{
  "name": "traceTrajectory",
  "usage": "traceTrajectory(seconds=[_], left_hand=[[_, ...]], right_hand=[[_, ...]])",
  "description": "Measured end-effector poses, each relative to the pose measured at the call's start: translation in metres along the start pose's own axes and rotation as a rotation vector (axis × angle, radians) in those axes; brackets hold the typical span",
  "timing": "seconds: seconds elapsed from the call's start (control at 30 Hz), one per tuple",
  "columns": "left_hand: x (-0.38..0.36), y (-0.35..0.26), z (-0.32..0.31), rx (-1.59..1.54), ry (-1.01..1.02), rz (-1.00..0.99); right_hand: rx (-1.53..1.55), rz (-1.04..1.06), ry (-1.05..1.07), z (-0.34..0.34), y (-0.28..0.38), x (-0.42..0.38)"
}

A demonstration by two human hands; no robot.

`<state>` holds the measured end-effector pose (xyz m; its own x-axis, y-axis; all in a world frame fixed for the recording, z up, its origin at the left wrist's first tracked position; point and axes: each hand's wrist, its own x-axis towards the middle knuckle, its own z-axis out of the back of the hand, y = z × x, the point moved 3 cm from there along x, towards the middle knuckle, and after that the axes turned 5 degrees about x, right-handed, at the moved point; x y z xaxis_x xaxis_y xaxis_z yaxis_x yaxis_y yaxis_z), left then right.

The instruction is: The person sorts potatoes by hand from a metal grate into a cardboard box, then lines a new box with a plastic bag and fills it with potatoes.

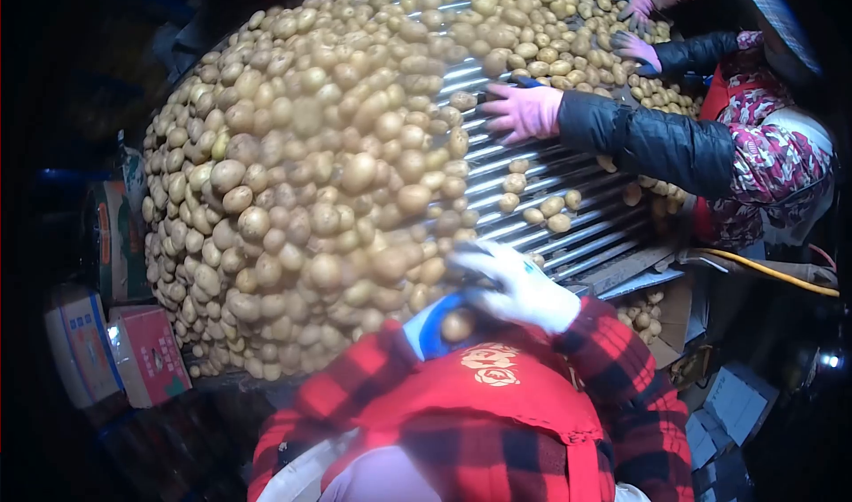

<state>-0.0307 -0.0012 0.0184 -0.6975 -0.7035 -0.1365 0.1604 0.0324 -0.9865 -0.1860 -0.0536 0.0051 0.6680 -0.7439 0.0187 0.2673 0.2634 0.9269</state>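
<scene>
My right hand (524, 291), in a white glove with dark fingertips, is blurred over the lower end of the metal rollers (559, 178). Its fingers point left and smear with motion, so their grip is unclear. Just below and left is my left hand (433, 326), in a blue and white glove, close to my red apron (497, 387). One potato (457, 325) shows against this glove; the fingers are mostly hidden, and whether they hold it cannot be told. A large heap of potatoes (257, 222) lies left of the rollers, partly blurred.
From the right, a co-worker's pink-gloved hand (524, 111) reaches over the rollers. More pink-gloved hands (637, 49) touch potatoes at the upper right. Cardboard boxes (149, 355) stand at the lower left. A yellow cable (772, 268) runs at the right.
</scene>
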Motion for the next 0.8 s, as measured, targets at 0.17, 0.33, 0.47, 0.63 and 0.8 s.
traceTrajectory(seconds=[0.17,0.33,0.47,0.63,0.8], left_hand=[[-0.030,0.041,-0.021,-0.490,-0.028,0.199],[-0.048,0.051,-0.027,-0.612,-0.072,0.322],[-0.040,0.045,-0.028,-1.193,-0.145,0.457],[-0.047,0.127,-0.063,-1.262,-0.062,0.286],[-0.055,0.120,-0.048,-1.071,-0.106,0.266]], right_hand=[[-0.367,0.431,0.123,-0.086,0.022,0.083],[-0.501,0.381,0.061,-0.066,-0.003,0.060],[-0.530,-0.073,-0.077,0.006,-0.064,0.020],[-0.544,0.087,-0.253,-0.002,0.000,0.074],[-1.199,-0.141,-0.048,-0.084,-0.034,0.153]])
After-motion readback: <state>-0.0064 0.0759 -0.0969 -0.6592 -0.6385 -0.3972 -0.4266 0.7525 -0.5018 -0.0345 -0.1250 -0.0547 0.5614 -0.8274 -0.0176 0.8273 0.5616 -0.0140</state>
